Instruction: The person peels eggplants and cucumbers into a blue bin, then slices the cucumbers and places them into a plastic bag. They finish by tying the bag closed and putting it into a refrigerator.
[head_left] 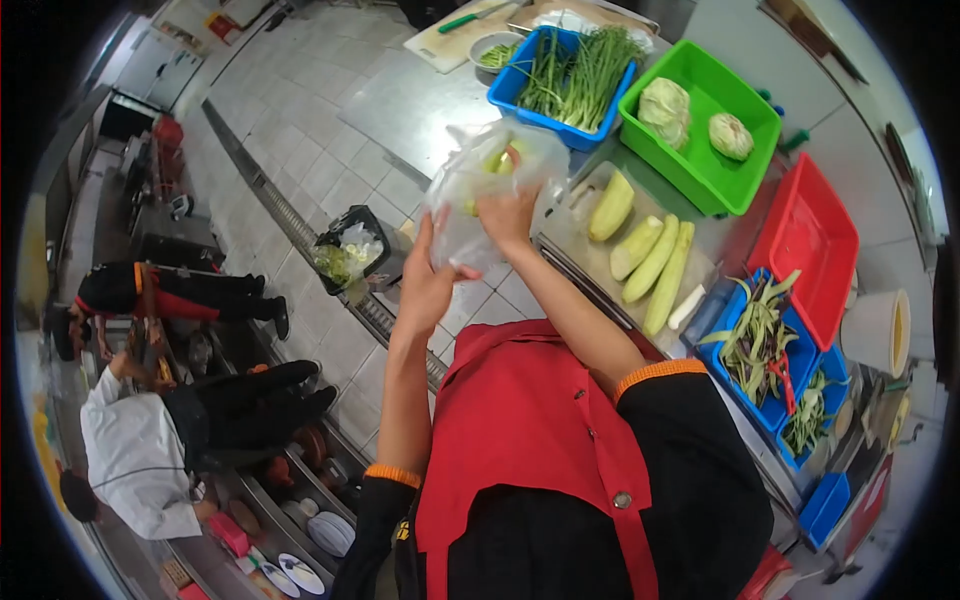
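A translucent plastic bag [545, 160] with pale green pieces inside hangs in front of me, between my hands and the steel table. My left hand [428, 285] grips the bag's near left side, its thumb pointing right. At the bag's right side, my right hand [508, 215] is closed on the plastic; its fingers are partly hidden by the film and folds. Just right of the bag, a peeled gourd [611, 206] and several long pale green ones [668, 275] lie on a tray [595, 262].
Beyond stand a blue basin [508, 88] of long green stalks, a green basin [735, 180] with two cabbages, and a red basin [812, 240]. A knife [460, 22] lies on a cutting board [440, 50]. A black bin [385, 245] stands left. Two people [140, 455] work farther left.
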